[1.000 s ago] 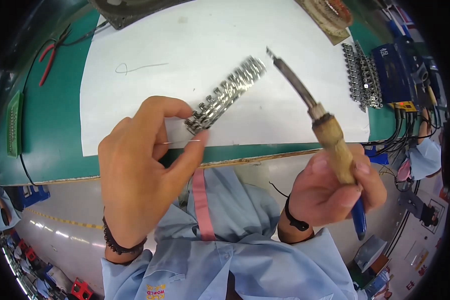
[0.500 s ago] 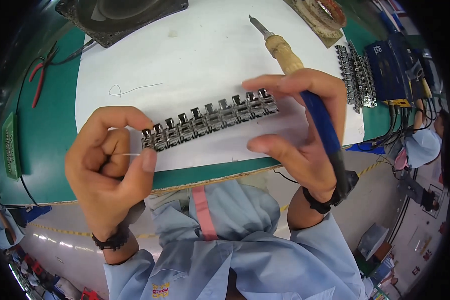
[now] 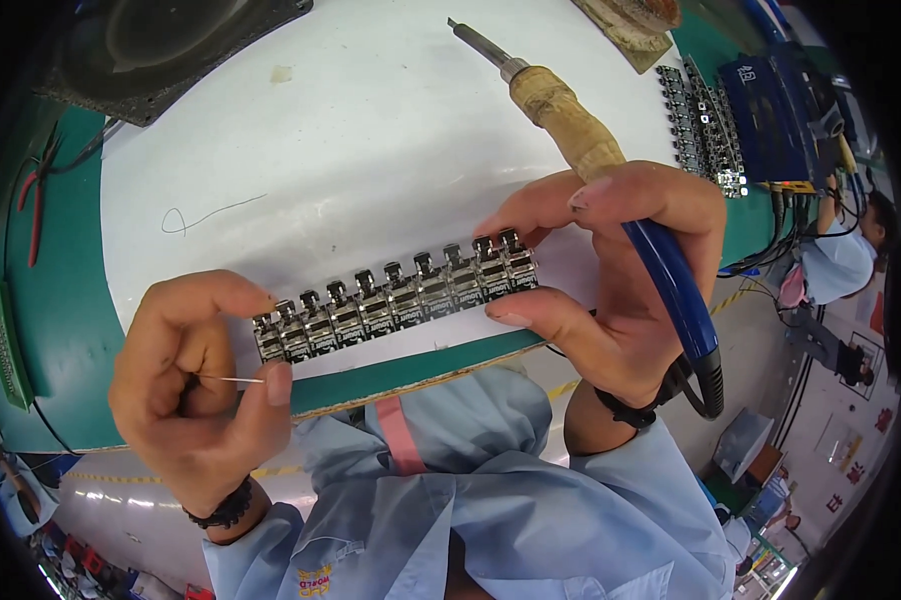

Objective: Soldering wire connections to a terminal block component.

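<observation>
Metal strip (image 3: 396, 297) between the two hands, over the near edge of the white paper (image 3: 391, 130); its long axis runs left to right, the right end slightly farther away. Neither hand is nearer: the left hand (image 3: 196, 390) pinches the left end between thumb and forefinger, a thin wire (image 3: 233, 379) also in its grasp; the right hand (image 3: 636, 275) grips the right end, thumb on the near side, and carries a soldering iron (image 3: 571, 118), tip pointing far left.
</observation>
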Demonstrator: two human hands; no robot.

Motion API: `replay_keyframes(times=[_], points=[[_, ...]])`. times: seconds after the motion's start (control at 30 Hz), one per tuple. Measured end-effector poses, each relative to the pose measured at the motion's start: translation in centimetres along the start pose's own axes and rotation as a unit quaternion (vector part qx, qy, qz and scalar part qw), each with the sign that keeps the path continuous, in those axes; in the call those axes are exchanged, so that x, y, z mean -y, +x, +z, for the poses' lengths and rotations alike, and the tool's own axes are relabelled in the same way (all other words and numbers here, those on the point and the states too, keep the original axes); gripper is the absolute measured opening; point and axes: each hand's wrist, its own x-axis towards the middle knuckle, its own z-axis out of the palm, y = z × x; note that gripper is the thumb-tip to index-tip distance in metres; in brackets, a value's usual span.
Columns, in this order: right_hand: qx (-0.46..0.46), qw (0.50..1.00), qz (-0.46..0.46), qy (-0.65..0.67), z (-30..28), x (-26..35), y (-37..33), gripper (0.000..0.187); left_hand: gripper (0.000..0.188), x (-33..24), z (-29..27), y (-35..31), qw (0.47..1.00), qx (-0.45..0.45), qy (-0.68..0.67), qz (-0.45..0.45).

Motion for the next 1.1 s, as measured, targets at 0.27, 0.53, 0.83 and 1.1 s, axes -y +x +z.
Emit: replay_keyframes(times=[0.27,0.53,0.83,1.1], points=[[-0.016,1.0,-0.002,-0.001,0.3,-0.02,-0.45,0.068,0.035,0.23,0.03,-0.1,1.0,0.007,-0.008,0.012],[-0.038,0.999,0.006,-0.011,0.62,0.46,-0.46,0.068,0.036,0.21,-0.12,-0.46,1.0,-0.001,-0.029,0.006],[-0.01,0.999,-0.014,-0.026,0.33,0.68,-0.39,0.068,0.035,-0.01,-0.69,-0.32,1.0,0.014,-0.007,0.009],[0.012,0.999,-0.021,-0.035,0.26,0.76,-0.29,0.067,0.037,-0.13,-0.66,-0.41,1.0,0.009,0.011,0.015]])
